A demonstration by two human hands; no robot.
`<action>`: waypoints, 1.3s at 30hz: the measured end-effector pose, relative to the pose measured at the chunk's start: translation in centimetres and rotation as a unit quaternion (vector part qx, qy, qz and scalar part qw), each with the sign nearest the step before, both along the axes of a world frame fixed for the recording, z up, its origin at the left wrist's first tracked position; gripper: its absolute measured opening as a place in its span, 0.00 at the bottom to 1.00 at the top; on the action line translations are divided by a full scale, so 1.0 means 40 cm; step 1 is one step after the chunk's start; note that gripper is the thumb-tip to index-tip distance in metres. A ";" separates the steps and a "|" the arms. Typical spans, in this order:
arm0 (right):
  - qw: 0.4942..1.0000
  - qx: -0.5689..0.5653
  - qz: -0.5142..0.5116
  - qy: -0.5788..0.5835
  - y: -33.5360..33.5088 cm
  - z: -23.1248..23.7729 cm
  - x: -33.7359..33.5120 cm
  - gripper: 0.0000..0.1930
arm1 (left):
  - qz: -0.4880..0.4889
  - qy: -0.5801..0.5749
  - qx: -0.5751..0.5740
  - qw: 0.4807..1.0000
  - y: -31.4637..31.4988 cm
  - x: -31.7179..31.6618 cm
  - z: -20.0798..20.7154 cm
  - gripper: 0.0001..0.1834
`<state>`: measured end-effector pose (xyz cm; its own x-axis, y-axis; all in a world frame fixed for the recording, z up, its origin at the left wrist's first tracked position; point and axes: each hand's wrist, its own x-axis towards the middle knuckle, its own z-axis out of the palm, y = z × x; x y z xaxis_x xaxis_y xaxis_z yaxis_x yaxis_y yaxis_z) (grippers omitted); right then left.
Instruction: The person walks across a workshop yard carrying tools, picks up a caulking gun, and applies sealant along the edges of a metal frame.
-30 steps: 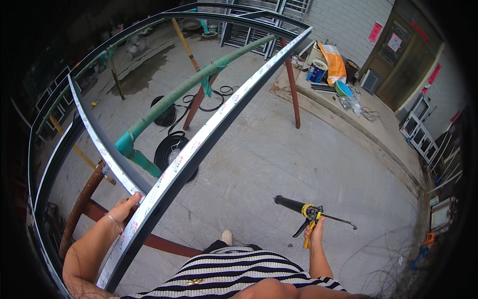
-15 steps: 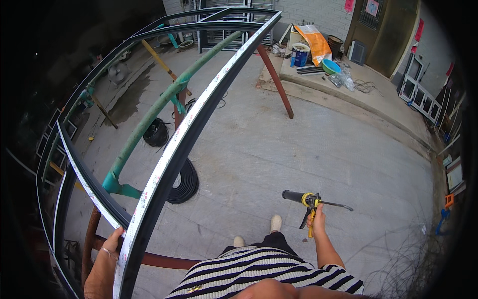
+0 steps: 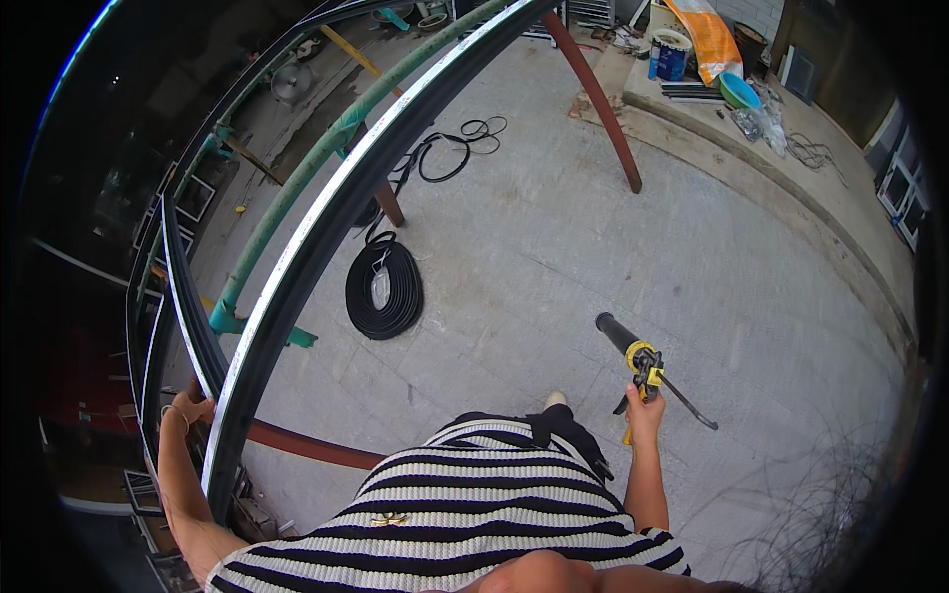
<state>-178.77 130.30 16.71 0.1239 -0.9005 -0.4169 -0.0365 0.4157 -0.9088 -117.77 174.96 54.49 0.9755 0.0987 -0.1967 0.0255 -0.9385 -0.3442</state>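
A large black window frame (image 3: 318,237) with a white strip along its edge lies tilted over green padded poles. My left hand (image 3: 191,407) grips it near the lower corner, where an inner bar (image 3: 188,296) meets the long side; some of its fingers are hidden behind the frame. Off to the right, away from the frame, my right hand (image 3: 645,413) is closed around the handle of a caulking gun (image 3: 621,334). The gun's dark barrel slants up and left, and its bent rod sticks out to the lower right.
Beneath the frame stands a rack with green poles (image 3: 282,212) and reddish-brown legs (image 3: 600,109). A coil of black rubber strip (image 3: 400,287) lies on the concrete floor. On a raised step (image 3: 682,124) sit a blue bucket (image 3: 671,59), a teal basin (image 3: 738,91) and an orange-white sheet (image 3: 707,35).
The view has shifted, showing more of the coil and less of the frame's far end. My right hand and the caulking gun sit slightly farther right, the barrel tilted more upward. Both holds are unchanged.
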 end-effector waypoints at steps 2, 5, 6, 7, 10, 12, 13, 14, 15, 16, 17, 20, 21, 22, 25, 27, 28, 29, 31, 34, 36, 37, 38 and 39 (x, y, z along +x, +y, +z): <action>0.999 -0.006 -0.044 -0.007 -0.027 -0.026 -0.014 0.09 | -0.153 -0.270 0.116 0.943 -0.136 -0.061 0.006 0.25; 0.997 -0.044 -0.058 0.017 -0.051 -0.035 -0.054 0.09 | -0.394 -0.382 -0.242 0.800 -0.442 -0.137 -0.027 0.12; 0.997 -0.044 -0.052 0.024 -0.056 -0.026 -0.071 0.09 | -0.409 -0.340 -0.351 0.771 -0.543 -0.182 -0.070 0.10; 0.997 -0.046 -0.047 0.033 -0.063 -0.009 -0.089 0.09 | -0.436 -0.292 -0.426 0.737 -0.646 -0.240 -0.135 0.08; 0.998 -0.005 -0.056 0.028 -0.102 0.088 -0.137 0.09 | -0.524 -0.045 -0.415 0.742 -0.924 -0.389 -0.312 0.09; 0.997 -0.010 -0.074 0.008 -0.142 0.170 -0.148 0.09 | -0.461 0.174 -0.381 0.782 -1.088 -0.456 -0.423 0.11; 0.997 -0.007 -0.078 -0.026 -0.165 0.212 -0.155 0.09 | -0.463 0.220 -0.393 0.763 -1.173 -0.485 -0.477 0.11; 0.996 -0.020 -0.076 -0.051 -0.188 0.248 -0.159 0.09 | -0.458 0.268 -0.410 0.742 -1.254 -0.513 -0.528 0.16; 0.994 -0.031 -0.072 -0.074 -0.212 0.278 -0.163 0.09 | -0.539 0.244 -0.435 0.679 -1.337 -0.547 -0.575 0.24; 0.992 -0.041 -0.067 -0.097 -0.240 0.300 -0.167 0.10 | -0.582 0.237 -0.420 0.655 -1.415 -0.581 -0.612 0.33; 0.991 -0.063 -0.063 -0.102 -0.268 0.313 -0.168 0.10 | -0.475 0.398 -0.478 0.623 -1.490 -0.611 -0.635 0.40; 0.982 -0.081 -0.069 -0.156 -0.371 0.320 -0.172 0.11 | -0.180 0.648 -0.555 0.489 -1.725 -0.712 -0.656 0.45; 0.980 -0.084 -0.051 -0.172 -0.390 0.309 -0.164 0.14 | -0.121 0.679 -0.573 0.442 -1.777 -0.731 -0.656 0.43; 0.978 -0.079 -0.043 -0.188 -0.426 0.308 -0.166 0.15 | -0.066 0.708 -0.595 0.376 -1.848 -0.755 -0.646 0.42; 0.964 -0.065 -0.021 -0.257 -0.561 0.317 -0.168 0.19 | 0.028 0.713 -0.637 0.292 -2.041 -0.798 -0.604 0.34; 0.970 -0.083 -0.014 -0.229 -0.674 0.335 -0.174 0.18 | 0.063 0.668 -0.661 0.336 -2.166 -0.825 -0.578 0.25; 0.969 -0.098 -0.008 -0.227 -0.726 0.329 -0.166 0.18 | 0.055 0.659 -0.671 0.334 -2.219 -0.821 -0.573 0.25; 0.977 -0.100 0.012 -0.186 -0.779 0.337 -0.175 0.14 | 0.050 0.646 -0.680 0.344 -2.263 -0.823 -0.562 0.25; 0.990 -0.085 0.005 -0.116 -0.877 0.330 -0.168 0.11 | 0.056 0.615 -0.692 0.374 -2.347 -0.819 -0.542 0.24; 0.991 -0.061 0.027 -0.117 -1.033 0.311 -0.143 0.13 | 0.013 0.593 -0.716 0.369 -2.474 -0.800 -0.498 0.23; 0.987 -0.050 0.052 -0.143 -1.142 0.288 -0.105 0.18 | -0.009 0.574 -0.723 0.384 -2.566 -0.774 -0.476 0.26; 0.983 -0.040 0.095 -0.150 -1.206 0.289 -0.098 0.25 | -0.026 0.559 -0.731 0.392 -2.613 -0.763 -0.463 0.26; 0.977 -0.087 0.112 -0.161 -1.277 0.284 -0.078 0.27 | -0.041 0.540 -0.736 0.405 -2.662 -0.750 -0.452 0.27; 0.968 -0.129 0.131 -0.171 -1.350 0.278 -0.052 0.29 | -0.053 0.527 -0.740 0.414 -2.716 -0.735 -0.445 0.29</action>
<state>-180.87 76.31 27.83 0.4524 -0.8885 -0.0767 0.2107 0.1901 -0.9589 -147.17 66.33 36.71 0.2539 -0.9239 -0.2861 0.5251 -0.1167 0.8430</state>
